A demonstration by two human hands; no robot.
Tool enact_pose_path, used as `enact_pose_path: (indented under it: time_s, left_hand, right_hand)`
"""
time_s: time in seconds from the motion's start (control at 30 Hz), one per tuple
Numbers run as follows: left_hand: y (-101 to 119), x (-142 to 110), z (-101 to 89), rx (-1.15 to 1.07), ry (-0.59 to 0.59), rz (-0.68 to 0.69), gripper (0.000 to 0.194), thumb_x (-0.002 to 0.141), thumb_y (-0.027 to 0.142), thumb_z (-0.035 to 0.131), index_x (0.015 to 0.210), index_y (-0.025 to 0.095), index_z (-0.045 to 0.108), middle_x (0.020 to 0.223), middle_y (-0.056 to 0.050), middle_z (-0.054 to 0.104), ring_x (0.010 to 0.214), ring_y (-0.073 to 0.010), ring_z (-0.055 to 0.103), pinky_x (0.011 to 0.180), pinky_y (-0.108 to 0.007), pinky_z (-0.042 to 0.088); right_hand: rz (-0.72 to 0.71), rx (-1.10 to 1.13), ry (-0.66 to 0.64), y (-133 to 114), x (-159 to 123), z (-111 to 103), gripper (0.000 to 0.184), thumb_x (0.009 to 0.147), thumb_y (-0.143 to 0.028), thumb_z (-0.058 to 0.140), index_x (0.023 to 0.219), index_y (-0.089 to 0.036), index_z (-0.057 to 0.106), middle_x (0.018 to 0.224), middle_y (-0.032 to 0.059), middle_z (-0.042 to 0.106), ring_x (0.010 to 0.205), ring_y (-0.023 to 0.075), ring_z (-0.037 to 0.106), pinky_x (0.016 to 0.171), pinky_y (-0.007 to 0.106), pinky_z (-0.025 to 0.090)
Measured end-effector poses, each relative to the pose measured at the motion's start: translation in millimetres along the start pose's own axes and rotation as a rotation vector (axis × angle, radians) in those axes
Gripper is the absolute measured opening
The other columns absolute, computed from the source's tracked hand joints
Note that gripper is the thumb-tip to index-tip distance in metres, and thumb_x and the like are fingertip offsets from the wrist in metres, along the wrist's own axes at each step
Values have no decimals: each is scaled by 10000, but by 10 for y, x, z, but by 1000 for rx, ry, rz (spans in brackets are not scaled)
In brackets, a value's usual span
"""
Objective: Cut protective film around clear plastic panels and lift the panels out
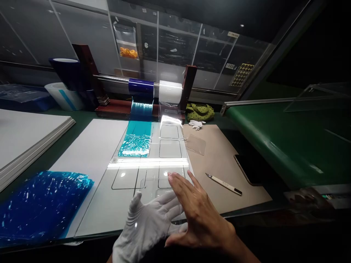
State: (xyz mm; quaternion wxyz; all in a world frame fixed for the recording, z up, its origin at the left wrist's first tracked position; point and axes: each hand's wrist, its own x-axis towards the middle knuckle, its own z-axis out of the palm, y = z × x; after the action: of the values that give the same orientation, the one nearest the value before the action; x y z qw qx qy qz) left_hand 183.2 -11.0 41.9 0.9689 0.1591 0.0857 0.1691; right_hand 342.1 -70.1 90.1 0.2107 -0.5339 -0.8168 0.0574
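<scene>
My left hand (149,219), in a white glove, is turned palm up near the table's front edge, thumb and fingers apart. Faint edges and a glint suggest a clear plate (150,185) held in it; most of its outline is lost against the sheet behind. My bare right hand (199,210) is just right of and partly over the glove, fingers stretched and thumb apart. Whether it touches the plate is unclear. Beneath both hands, a clear sheet with black rounded outlines (123,179) covers white paper. Teal film (135,144) runs onto it from a blue roll (141,87).
Beside the blue roll hangs a clear film roll (170,92). A craft knife (223,183), a phone (248,170) and another clear plate (196,144) lie at right. Crumpled blue film (44,204) is at front left, a white board stack (30,135) behind it. A green conveyor belt (296,135) stands far right.
</scene>
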Motion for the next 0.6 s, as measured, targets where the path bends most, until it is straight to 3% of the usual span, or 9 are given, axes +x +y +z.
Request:
enact_pose_path:
  time_s: [0.13, 0.3, 0.43, 0.5, 0.6]
  left_hand:
    - [12, 78, -35, -78, -82, 36, 1033, 701, 845, 225, 1403, 91, 298, 1378, -205, 443, 1329, -325, 365, 1077, -512, 272]
    - [53, 182, -19, -170, -161, 0, 1023, 695, 794, 433, 1402, 64, 313, 1432, -214, 378, 1350, -342, 318, 1082, -465, 271]
    - [31, 44, -70, -94, -108, -170, 992, 723, 830, 308, 1362, 76, 391, 1420, -202, 405, 1341, -367, 321, 1031, -517, 324]
    - [-20, -104, -121, -5, -109, -286, 865, 772, 782, 324, 1280, 102, 487, 1342, -184, 493, 1281, -342, 412, 1020, -536, 337]
    - [-132, -324, -163, 77, -121, -368, 537, 861, 559, 484, 1197, 144, 540, 1253, -127, 555, 1142, -265, 532, 983, -512, 402]
  right_hand:
    - [-4, -15, -43, 9, 93, 37, 1130, 708, -591, 642, 1491, -63, 22, 1443, 239, 391, 1355, 359, 328, 1128, 603, 126]
    - [52, -104, -42, 7, 138, -39, 1112, 675, -497, 692, 1475, -41, 69, 1382, 234, 466, 1311, 338, 400, 1131, 589, 167]
    - [124, -240, -8, 157, 176, -105, 1060, 687, -451, 701, 1467, -40, 112, 1399, 228, 444, 1301, 336, 408, 1132, 597, 167]
    - [176, -314, 11, 270, 199, -99, 1041, 690, -411, 710, 1468, -48, 122, 1396, 221, 450, 1303, 338, 403, 1133, 607, 148]
    - [211, -389, 3, 428, 234, -10, 1021, 693, -377, 718, 1470, -59, 137, 1392, 214, 456, 1304, 343, 399, 1132, 619, 122]
